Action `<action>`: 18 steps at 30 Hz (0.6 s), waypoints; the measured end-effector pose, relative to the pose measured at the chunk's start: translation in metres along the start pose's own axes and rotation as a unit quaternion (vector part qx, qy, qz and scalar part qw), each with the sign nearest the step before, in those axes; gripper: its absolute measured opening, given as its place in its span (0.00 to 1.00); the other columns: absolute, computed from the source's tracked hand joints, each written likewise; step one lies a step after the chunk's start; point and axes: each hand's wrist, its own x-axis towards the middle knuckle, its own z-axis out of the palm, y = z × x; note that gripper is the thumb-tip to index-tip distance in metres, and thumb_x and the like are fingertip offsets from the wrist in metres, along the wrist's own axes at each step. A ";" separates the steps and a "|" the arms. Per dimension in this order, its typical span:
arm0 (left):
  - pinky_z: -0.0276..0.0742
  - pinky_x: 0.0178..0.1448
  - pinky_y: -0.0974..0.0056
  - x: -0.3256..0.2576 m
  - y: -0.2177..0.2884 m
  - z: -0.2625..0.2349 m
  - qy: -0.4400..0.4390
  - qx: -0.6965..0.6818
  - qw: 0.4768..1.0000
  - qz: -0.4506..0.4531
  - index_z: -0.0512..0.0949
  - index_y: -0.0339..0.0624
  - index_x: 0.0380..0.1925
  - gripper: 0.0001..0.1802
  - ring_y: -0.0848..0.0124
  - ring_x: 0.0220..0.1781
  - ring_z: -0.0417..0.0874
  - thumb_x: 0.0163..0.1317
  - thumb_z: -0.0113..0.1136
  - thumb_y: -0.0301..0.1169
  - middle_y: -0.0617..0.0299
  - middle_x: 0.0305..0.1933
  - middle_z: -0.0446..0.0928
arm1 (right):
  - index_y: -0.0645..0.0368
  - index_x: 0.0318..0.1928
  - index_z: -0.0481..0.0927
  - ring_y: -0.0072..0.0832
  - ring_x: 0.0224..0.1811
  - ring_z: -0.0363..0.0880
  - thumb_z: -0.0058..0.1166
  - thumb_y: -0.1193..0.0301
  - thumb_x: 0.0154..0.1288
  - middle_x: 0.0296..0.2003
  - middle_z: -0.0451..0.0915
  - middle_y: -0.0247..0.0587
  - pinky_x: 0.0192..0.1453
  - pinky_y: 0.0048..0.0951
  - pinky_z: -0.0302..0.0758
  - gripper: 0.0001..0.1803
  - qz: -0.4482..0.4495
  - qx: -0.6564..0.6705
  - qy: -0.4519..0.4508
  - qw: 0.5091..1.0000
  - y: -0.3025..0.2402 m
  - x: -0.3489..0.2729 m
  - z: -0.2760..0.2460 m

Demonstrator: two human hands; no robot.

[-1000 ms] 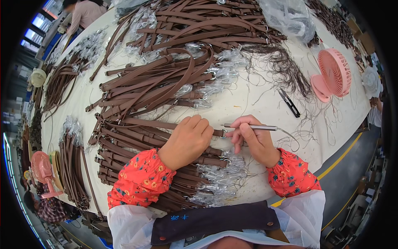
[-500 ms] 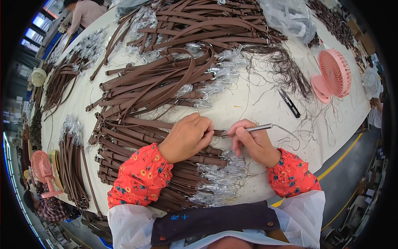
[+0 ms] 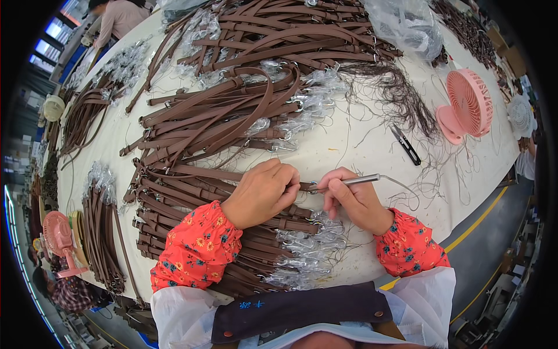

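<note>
My left hand is closed around a brown strap, whose end sticks out to the right of my fingers. In my right hand is a slim metal pen-shaped tool with a thin cord trailing from its back end. Its front end points left and meets the strap's end, or comes very near it; my fingers partly hide the spot. Beneath both hands lies a row of brown straps with metal clips in clear plastic wrap along their right side.
More brown straps are heaped at the far side, beside a clear plastic bag. Loose dark threads spread at right near black-handled thread snips and a pink fan. A strap bundle lies left, by another pink fan.
The pen-shaped tool and my right hand have shifted very slightly left. My left hand stays in place on the strap.
</note>
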 end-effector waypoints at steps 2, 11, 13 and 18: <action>0.74 0.40 0.54 0.000 0.000 0.000 0.000 0.000 1.000 0.001 0.73 0.41 0.34 0.09 0.55 0.35 0.77 0.57 0.65 0.24 0.56 0.30 0.76 | 0.62 0.52 0.74 0.20 0.26 0.77 0.40 0.58 0.84 0.29 0.80 0.38 0.33 0.23 0.75 0.18 0.000 -0.001 0.000 1.000 0.000 0.000 0.000; 0.76 0.40 0.63 0.001 0.001 -0.007 0.177 -0.196 0.940 -0.215 0.74 0.39 0.36 0.06 0.66 0.31 0.80 0.63 0.61 0.20 0.59 0.33 0.78 | 0.63 0.52 0.74 0.20 0.26 0.78 0.39 0.60 0.84 0.32 0.80 0.40 0.34 0.23 0.77 0.17 -0.011 0.024 0.006 1.000 0.003 -0.001 0.000; 0.75 0.46 0.63 0.003 -0.011 -0.013 0.239 -0.098 0.954 -0.153 0.76 0.40 0.40 0.07 0.66 0.40 0.80 0.64 0.59 0.18 0.60 0.41 0.79 | 0.62 0.53 0.74 0.18 0.25 0.78 0.40 0.61 0.84 0.31 0.79 0.36 0.31 0.21 0.76 0.17 -0.026 0.046 0.020 0.998 0.007 -0.001 0.002; 0.67 0.59 0.56 0.003 -0.001 -0.015 0.064 0.083 0.995 0.003 0.81 0.45 0.41 0.12 0.57 0.51 0.75 0.56 0.70 0.27 0.61 0.48 0.78 | 0.63 0.54 0.72 0.22 0.27 0.79 0.39 0.62 0.84 0.32 0.80 0.43 0.35 0.25 0.78 0.16 -0.068 0.050 0.037 0.996 0.009 -0.001 0.001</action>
